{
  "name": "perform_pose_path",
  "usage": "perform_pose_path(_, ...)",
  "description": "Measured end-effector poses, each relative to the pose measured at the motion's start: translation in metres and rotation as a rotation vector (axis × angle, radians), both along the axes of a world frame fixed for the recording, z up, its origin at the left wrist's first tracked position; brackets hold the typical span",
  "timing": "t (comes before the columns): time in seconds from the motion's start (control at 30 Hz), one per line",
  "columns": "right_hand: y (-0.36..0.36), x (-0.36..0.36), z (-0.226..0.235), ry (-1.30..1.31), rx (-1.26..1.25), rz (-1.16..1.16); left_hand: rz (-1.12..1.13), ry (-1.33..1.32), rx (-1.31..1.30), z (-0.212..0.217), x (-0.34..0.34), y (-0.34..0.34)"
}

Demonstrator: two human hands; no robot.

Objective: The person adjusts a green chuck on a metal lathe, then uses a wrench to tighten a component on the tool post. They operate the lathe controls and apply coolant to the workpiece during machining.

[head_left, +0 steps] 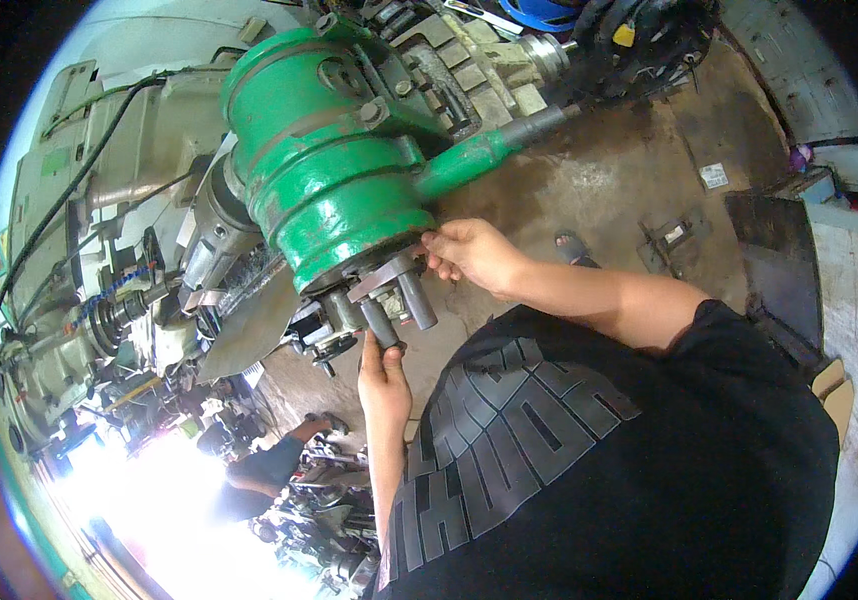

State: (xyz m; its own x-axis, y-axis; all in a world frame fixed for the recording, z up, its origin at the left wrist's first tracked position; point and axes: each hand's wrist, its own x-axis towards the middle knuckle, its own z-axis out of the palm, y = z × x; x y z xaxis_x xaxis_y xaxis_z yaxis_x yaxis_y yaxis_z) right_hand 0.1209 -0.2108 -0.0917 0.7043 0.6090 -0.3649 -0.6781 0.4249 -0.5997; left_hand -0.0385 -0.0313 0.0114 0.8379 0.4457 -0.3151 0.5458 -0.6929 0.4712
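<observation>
nearest the camera, a black t-shirt [589, 450] with grey lettering is filling the lower middle of the view and hiding the person's upper arms. the left hand [384, 375] is rising from the lower edge with its fingers curling shut around the free end of a grey steel pin [379, 322]; the palm side is turning away, so how tightly it is clamping is hard to make out. the right hand [469, 252] is reaching in from the right, fingertips pinching closed at the lower rim of the green machine head [334, 170], just beside a second grey pin [416, 298]; whatever small part it is pinching is sitting hidden behind the fingers.

the pins are sticking out of the head's underside side by side, their long axes slanting down and to the right in the picture, toward the person. the head's own long axis is running the same slant, up to the left, with a green handle arm [479, 152] jutting off to the upper right.

farther off, a grey-green machine body [99, 180] is bending along the left rim. beyond, another person [259, 470] is crouching in glare that is washing out the lower left. the stained concrete floor [609, 190] is spreading right.
</observation>
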Motion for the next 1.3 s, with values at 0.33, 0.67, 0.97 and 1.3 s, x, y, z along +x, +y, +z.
perform_pose_path(0.33, 0.005, 0.001, -0.003, -0.051, -0.106, -0.002, 0.004, -0.059, -0.109, -0.011, -0.005, 0.011)
perform_pose_path(0.67, 0.005, -0.002, 0.011, -0.104, -0.182, -0.048, -0.009, -0.084, -0.142, -0.006, -0.004, 0.010)
perform_pose_path(0.97, 0.010, -0.006, 0.012, -0.077, -0.272, -0.115, -0.004, -0.051, -0.350, -0.009, -0.004, 0.022)
perform_pose_path(1.3, 0.008, -0.013, 0.025, -0.127, -0.292, -0.153, -0.034, -0.215, -0.428, -0.015, -0.009, 0.025)
